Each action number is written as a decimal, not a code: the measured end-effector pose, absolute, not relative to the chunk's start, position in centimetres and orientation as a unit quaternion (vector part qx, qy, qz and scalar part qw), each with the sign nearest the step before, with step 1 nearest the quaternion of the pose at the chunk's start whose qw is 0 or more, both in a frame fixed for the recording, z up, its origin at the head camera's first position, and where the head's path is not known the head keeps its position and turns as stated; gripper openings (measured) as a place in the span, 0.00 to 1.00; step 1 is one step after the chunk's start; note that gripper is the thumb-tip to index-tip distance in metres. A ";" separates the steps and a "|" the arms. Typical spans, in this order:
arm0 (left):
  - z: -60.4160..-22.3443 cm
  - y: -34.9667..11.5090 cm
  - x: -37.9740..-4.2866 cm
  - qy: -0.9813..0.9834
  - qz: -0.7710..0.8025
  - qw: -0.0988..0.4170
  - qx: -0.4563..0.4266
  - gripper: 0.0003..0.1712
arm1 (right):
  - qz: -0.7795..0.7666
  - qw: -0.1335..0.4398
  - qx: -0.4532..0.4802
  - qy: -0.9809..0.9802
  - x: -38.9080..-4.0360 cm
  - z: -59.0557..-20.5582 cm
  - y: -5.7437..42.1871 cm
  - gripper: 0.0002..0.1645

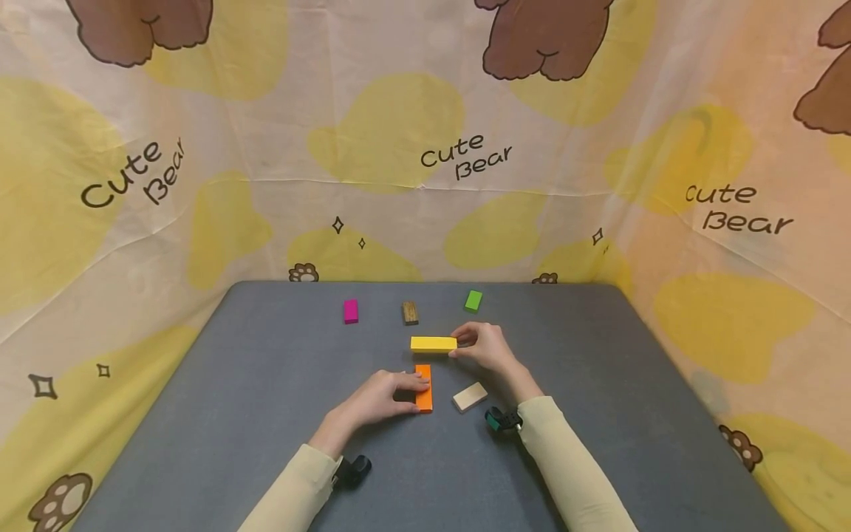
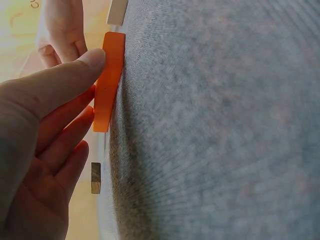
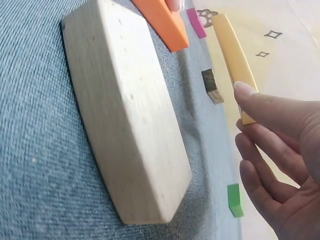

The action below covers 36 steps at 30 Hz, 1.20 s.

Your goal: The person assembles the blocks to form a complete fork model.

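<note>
In the head view my right hand (image 1: pixel 487 347) pinches the right end of a yellow block (image 1: pixel 432 344) between thumb and fingers. The right wrist view shows that yellow block (image 3: pixel 234 55) held up off the table, its far end free. My left hand (image 1: pixel 382 399) holds an orange block (image 1: pixel 423 399), whose long side points away from me. From the left wrist, the thumb lies on one edge of the orange block (image 2: pixel 108 85) and the fingertips reach behind it; the block is at the cloth. A pale wooden block (image 1: pixel 470 397) lies flat and slanted between the two forearms.
Farther back on the grey-blue table (image 1: pixel 279 443) lie a magenta block (image 1: pixel 351 311), a brown streaked block (image 1: pixel 410 312) and a green block (image 1: pixel 473 301). A printed bear curtain (image 1: pixel 392 133) hangs round the back and sides. Each wrist wears a dark strapped device.
</note>
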<state>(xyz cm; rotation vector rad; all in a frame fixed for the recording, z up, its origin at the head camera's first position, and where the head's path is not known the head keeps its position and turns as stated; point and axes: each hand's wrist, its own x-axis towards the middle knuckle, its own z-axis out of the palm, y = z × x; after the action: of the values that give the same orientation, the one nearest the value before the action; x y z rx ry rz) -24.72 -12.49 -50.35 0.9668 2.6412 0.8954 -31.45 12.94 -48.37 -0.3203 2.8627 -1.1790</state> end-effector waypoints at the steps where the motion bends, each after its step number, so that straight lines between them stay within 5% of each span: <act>1: -50.4 -12.5 -24.7 0.891 0.302 0.095 0.326 0.26 | -0.377 0.016 -0.105 0.920 -31.5 -48.4 12.9 0.21; 36: -50.5 -12.4 -24.7 0.885 0.303 0.079 0.344 0.25 | -0.349 0.064 -0.132 0.925 -32.2 -49.7 11.5 0.18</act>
<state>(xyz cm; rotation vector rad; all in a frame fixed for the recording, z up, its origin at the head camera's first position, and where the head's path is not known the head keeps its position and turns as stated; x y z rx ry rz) -24.71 -12.35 -50.48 1.0296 2.6491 0.9057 -32.23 11.53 -49.69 -0.3999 2.7953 -1.0546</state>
